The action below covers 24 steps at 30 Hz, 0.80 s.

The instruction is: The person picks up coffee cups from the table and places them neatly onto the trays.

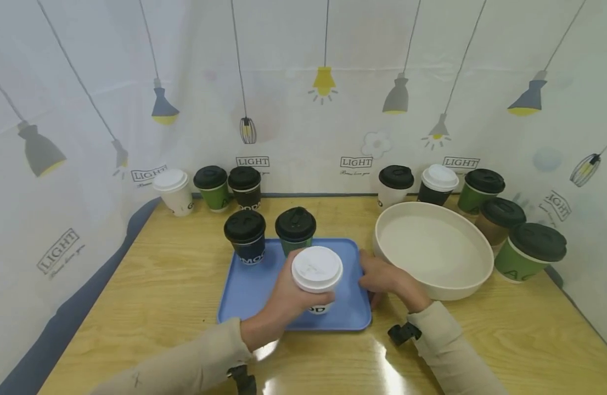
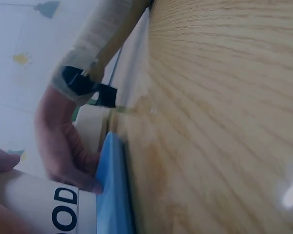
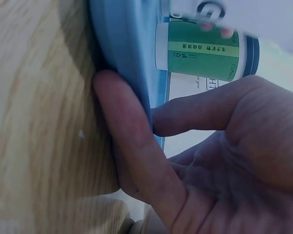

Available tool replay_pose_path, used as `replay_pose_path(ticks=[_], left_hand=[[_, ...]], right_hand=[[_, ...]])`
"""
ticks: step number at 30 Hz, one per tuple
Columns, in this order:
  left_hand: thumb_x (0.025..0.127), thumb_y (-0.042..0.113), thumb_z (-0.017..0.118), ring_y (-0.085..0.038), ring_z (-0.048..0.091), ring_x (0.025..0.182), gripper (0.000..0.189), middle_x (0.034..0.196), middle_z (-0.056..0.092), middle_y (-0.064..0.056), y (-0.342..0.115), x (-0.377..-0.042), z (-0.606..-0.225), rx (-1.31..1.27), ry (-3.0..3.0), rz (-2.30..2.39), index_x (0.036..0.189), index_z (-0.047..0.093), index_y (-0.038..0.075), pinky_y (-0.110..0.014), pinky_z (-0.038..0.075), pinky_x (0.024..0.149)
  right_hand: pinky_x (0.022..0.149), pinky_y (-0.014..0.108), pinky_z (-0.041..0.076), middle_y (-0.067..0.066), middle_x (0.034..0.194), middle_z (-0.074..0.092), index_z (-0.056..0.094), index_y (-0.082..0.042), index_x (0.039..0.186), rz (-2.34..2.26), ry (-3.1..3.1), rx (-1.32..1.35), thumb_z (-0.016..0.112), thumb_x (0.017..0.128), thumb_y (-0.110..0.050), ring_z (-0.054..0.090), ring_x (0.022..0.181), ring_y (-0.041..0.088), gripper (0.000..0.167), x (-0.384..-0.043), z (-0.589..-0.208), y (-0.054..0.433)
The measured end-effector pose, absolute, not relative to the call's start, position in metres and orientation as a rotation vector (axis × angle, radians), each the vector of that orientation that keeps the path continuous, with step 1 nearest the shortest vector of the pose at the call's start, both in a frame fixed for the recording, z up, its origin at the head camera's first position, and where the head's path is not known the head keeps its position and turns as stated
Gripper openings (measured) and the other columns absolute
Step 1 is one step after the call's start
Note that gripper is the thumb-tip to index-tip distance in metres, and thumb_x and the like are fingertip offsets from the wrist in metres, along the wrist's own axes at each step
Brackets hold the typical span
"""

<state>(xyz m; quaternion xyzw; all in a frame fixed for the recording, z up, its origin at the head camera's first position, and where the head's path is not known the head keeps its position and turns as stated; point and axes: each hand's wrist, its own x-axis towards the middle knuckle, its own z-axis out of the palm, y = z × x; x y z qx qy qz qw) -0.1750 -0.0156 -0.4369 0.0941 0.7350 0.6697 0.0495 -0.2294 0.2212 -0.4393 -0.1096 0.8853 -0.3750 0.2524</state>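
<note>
My left hand (image 1: 284, 302) grips a white paper cup (image 1: 317, 269) with a white lid, held over the front right of a blue tray (image 1: 249, 302). In the left wrist view the cup (image 2: 29, 200) is close to the tray's edge. My right hand (image 1: 385, 277) pinches the tray's right edge, thumb on top and fingers (image 3: 129, 117) at the underside. Toward the back of the tray stand a dark cup (image 1: 245, 236) with a black lid and a green cup (image 1: 296, 226), also black-lidded, partly hidden by the held cup and left hand.
A round cream bowl (image 1: 434, 247) sits right of the tray. Behind and beside it are several lidded cups, including a large green one (image 1: 530, 252). At the back left stand a white cup (image 1: 173, 192), a green cup (image 1: 213, 189) and a black cup (image 1: 245, 189).
</note>
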Motion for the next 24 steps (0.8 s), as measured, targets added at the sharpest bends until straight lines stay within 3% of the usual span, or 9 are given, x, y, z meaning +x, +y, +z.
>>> replay_pose_path(ticks=[9,13,19,24], left_hand=[[0.066,0.004,0.093,-0.022,0.054,0.135,0.096,0.143,0.058,0.0,0.026,-0.197,-0.456,0.235,2.239,2.039,0.146,0.043,0.021,-0.046,0.038,0.122],[0.066,0.002,0.092,-0.023,0.054,0.137,0.096,0.144,0.058,0.0,0.038,-0.214,-0.461,0.183,2.275,2.03,0.147,0.045,0.021,-0.045,0.039,0.122],[0.072,0.015,0.094,-0.024,0.054,0.138,0.096,0.147,0.057,-0.003,0.051,-0.238,-0.466,0.125,2.319,2.023,0.152,0.041,0.019,-0.044,0.041,0.122],[0.074,0.019,0.093,-0.024,0.053,0.139,0.097,0.149,0.055,-0.004,0.062,-0.253,-0.464,0.11,2.366,2.016,0.153,0.038,0.02,-0.042,0.041,0.121]], right_hand=[[0.051,0.042,0.063,0.036,0.114,0.058,0.022,0.005,0.153,-1.12,2.369,-0.306,0.047,0.084,0.011,0.069,0.057,0.03,0.074,-0.231,-0.441,0.223],[0.052,0.044,0.064,0.043,0.129,0.052,0.021,0.002,0.156,-1.13,2.335,-0.327,0.045,0.084,0.012,0.071,0.06,0.031,0.077,-0.232,-0.44,0.224],[0.056,0.042,0.065,0.041,0.12,0.057,0.008,0.008,0.158,-1.095,2.311,-0.305,0.055,0.082,0.01,0.073,0.061,0.033,0.089,-0.234,-0.44,0.223],[0.059,0.041,0.065,0.048,0.148,0.035,0.0,0.009,0.16,-1.112,2.277,-0.289,0.062,0.081,0.008,0.074,0.064,0.033,0.1,-0.232,-0.438,0.225]])
